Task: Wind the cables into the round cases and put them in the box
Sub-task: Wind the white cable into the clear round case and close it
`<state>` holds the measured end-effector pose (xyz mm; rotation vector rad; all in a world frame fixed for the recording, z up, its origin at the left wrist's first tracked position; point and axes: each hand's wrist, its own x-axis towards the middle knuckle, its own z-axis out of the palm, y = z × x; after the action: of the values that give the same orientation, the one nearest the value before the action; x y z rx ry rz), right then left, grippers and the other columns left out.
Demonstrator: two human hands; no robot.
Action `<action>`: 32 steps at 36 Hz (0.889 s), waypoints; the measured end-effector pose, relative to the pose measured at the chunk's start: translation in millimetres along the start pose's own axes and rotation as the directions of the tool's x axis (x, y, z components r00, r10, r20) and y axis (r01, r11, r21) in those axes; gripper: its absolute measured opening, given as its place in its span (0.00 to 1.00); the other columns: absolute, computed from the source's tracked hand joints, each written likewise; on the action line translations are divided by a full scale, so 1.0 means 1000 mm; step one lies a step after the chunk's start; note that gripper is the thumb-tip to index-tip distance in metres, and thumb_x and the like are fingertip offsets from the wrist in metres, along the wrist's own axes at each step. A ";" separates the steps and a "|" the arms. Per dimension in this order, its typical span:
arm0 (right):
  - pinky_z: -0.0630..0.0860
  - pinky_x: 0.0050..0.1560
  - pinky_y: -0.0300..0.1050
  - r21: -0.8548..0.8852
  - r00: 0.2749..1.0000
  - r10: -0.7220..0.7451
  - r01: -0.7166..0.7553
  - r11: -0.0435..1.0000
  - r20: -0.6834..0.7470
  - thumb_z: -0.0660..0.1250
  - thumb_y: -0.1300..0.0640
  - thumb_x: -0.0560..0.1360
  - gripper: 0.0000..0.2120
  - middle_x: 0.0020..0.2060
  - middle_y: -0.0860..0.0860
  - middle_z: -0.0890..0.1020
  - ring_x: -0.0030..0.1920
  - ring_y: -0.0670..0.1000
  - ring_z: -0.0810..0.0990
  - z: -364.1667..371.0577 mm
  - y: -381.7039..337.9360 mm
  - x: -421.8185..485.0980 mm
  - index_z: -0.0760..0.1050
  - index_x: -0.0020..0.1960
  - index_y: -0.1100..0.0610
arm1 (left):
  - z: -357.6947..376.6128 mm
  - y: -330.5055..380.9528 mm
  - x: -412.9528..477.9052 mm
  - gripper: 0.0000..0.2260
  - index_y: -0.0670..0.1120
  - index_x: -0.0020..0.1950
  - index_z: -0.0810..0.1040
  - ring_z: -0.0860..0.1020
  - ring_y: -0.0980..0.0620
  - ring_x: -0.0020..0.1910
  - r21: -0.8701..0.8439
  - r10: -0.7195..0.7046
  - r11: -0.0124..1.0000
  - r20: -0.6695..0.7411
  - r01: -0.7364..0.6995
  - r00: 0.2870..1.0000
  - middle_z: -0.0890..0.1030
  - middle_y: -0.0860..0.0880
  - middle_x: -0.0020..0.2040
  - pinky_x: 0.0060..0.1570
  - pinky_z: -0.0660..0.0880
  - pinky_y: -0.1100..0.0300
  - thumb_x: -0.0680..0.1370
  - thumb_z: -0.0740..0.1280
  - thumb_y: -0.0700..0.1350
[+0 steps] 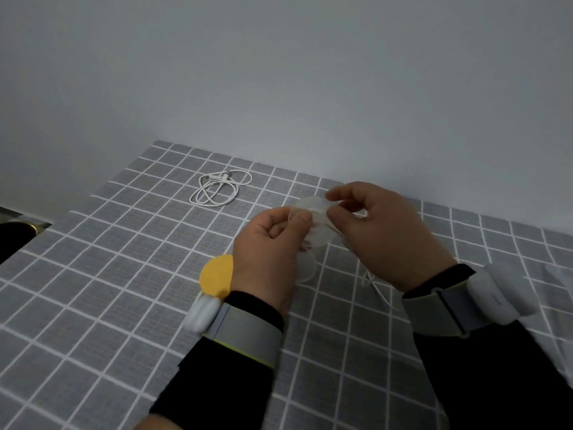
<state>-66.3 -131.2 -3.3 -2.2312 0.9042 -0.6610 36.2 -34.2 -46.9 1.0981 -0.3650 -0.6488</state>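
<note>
Looking down from the head cam, both hands are up over the table with a clear round case point(316, 223) held between them. The left hand point(269, 246) has its fingers curled in and its thumb pressed on the near-left edge of that case, so it's a proper pinch. The right hand point(384, 234) pinches the far-right edge between thumb and forefinger, with the other fingers loosely curled behind. The case is see-through and tilted. I honestly can't tell whether any cable is wound inside it yet, too blurry. Just below the case, a thin white cable point(376, 285) trails out from under the right hand onto the grid tablecloth point(124, 274). Also just below the case, beside the left hand, there's what looks like another clear round piece point(305, 270) lying flat, pretty faint though. Down and left of the case sits a yellow disc point(217, 274), flat on the cloth and partly hidden by the left wrist. Up and left of the case, well apart from it, a second white cable point(217, 190) lies in a loose coil. Each wrist wears a grey band with a white pod, left point(248, 333) and right point(459, 308).
</note>
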 end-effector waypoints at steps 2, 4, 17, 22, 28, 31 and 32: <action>0.74 0.46 0.39 0.025 0.999 0.038 -0.039 0.999 0.023 0.69 0.51 0.77 0.07 0.42 0.43 0.83 0.42 0.41 0.80 0.000 0.001 0.001 0.82 0.54 0.49 | 0.000 0.000 0.001 0.08 0.34 0.52 0.81 0.81 0.54 0.33 0.024 0.013 1.000 -0.034 -0.012 0.999 0.85 0.48 0.35 0.35 0.79 0.62 0.76 0.71 0.37; 0.75 0.45 0.39 0.046 0.996 0.051 -0.054 0.998 0.069 0.69 0.51 0.78 0.06 0.37 0.44 0.85 0.39 0.40 0.81 0.002 0.001 0.000 0.83 0.48 0.51 | -0.001 0.001 0.002 0.07 0.36 0.52 0.81 0.81 0.54 0.34 0.029 0.028 0.999 -0.066 -0.026 0.997 0.84 0.48 0.35 0.36 0.79 0.60 0.77 0.71 0.38; 0.69 0.32 0.27 0.318 0.992 0.101 -0.118 0.941 0.070 0.70 0.59 0.77 0.06 0.35 0.50 0.86 0.26 0.38 0.76 0.002 0.002 0.002 0.83 0.44 0.59 | 0.003 -0.001 0.001 0.12 0.53 0.58 0.78 0.76 0.48 0.40 0.029 0.055 0.998 0.007 -0.055 0.998 0.75 0.40 0.37 0.45 0.77 0.52 0.78 0.69 0.39; 0.75 0.40 0.30 0.156 0.996 0.012 -0.025 0.987 0.086 0.71 0.57 0.76 0.04 0.34 0.46 0.86 0.35 0.40 0.83 -0.016 0.002 0.005 0.83 0.44 0.55 | 0.004 -0.001 -0.001 0.13 0.51 0.60 0.78 0.83 0.55 0.41 0.090 0.055 0.994 0.098 -0.064 0.994 0.85 0.52 0.39 0.43 0.81 0.59 0.80 0.67 0.37; 0.74 0.43 0.36 -0.174 0.972 -0.063 0.104 0.979 0.227 0.70 0.52 0.76 0.04 0.35 0.42 0.85 0.39 0.40 0.81 -0.038 -0.012 0.010 0.83 0.43 0.49 | 0.005 0.001 -0.004 0.11 0.43 0.59 0.79 0.80 0.61 0.33 0.135 0.037 0.989 0.176 -0.061 0.984 0.85 0.51 0.41 0.32 0.75 0.68 0.78 0.69 0.36; 0.76 0.47 0.41 -0.250 0.965 -0.048 0.115 0.961 0.257 0.71 0.51 0.76 0.03 0.36 0.42 0.84 0.41 0.41 0.81 -0.040 -0.015 0.010 0.83 0.44 0.48 | 0.004 -0.002 -0.004 0.10 0.44 0.58 0.80 0.77 0.62 0.30 0.223 0.039 0.971 0.215 -0.088 0.976 0.83 0.51 0.40 0.31 0.74 0.67 0.77 0.70 0.38; 0.76 0.48 0.42 -0.267 0.967 -0.043 0.112 0.957 0.250 0.71 0.50 0.75 0.03 0.37 0.42 0.84 0.42 0.42 0.81 -0.039 -0.014 0.010 0.83 0.45 0.48 | 0.003 -0.003 -0.003 0.09 0.45 0.56 0.80 0.78 0.62 0.30 0.232 0.031 0.969 0.209 -0.081 0.977 0.83 0.51 0.40 0.31 0.74 0.67 0.77 0.71 0.39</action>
<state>-79.2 -144.4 35.0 -2.5425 0.8298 -0.2963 31.1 -35.8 -48.4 1.2485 -0.6634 -0.6815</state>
